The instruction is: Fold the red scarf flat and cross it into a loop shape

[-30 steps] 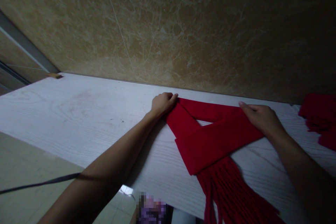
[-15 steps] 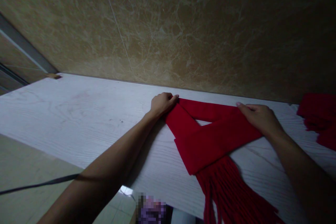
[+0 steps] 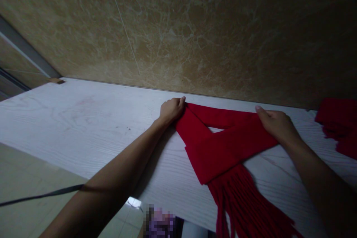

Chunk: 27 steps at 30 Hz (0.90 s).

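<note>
A red fringed scarf lies folded into a loop on the white wood-grain tabletop, its two ends crossing at the front. Long tassels spread from the crossing toward the near edge and out of the picture. My left hand grips the loop's left corner, thumb raised along the fold. At the right corner, my right hand is closed on the scarf, with the thumb on top and the fingers hidden beneath. A small gap of tabletop shows inside the loop.
More red fabric lies at the table's right end. Brown marbled tile wall runs along the back edge. A small brown block sits at the far left corner. A dark strap stretches past my left forearm above the tiled floor.
Both thumbs have lifted slightly, the left one moving a little leftward and the right one up and rightward. The scarf stays almost where it was.
</note>
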### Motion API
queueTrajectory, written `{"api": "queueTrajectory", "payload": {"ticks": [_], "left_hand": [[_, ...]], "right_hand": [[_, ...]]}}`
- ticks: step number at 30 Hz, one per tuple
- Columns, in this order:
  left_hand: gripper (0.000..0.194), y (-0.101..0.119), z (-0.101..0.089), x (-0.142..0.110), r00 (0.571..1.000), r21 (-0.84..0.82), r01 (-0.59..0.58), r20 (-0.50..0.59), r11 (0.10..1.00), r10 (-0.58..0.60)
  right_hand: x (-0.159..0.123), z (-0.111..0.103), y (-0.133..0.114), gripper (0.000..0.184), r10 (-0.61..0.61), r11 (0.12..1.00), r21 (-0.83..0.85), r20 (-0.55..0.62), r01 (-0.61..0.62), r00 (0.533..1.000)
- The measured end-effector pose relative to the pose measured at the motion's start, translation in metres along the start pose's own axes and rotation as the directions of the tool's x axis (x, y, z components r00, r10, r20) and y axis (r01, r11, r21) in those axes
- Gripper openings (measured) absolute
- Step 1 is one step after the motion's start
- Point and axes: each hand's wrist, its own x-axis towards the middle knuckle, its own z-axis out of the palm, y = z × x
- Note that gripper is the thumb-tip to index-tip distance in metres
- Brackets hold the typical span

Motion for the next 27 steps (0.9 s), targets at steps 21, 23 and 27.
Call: {"api": "queueTrajectory", "payload": {"ticks": [21, 23, 27], "left_hand": [[0.064, 0.015, 0.006, -0.016, 0.809, -0.007, -0.533, 0.288, 0.846, 0.512], [0.064, 0.013, 0.005, -0.014, 0.812, -0.002, -0.527, 0.294, 0.850, 0.504], [0.062, 0.009, 0.003, -0.013, 0.818, -0.030, -0.518, 0.273, 0.855, 0.506]], "right_hand": [[-0.011, 0.032, -0.015, 0.067, -0.450, 0.890, 0.020, 0.207, 0.456, 0.869], [-0.008, 0.033, -0.009, 0.066, -0.415, 0.906, 0.016, 0.216, 0.422, 0.883], [-0.001, 0.033, 0.004, 0.063, -0.345, 0.939, 0.060, 0.199, 0.340, 0.918]]}}
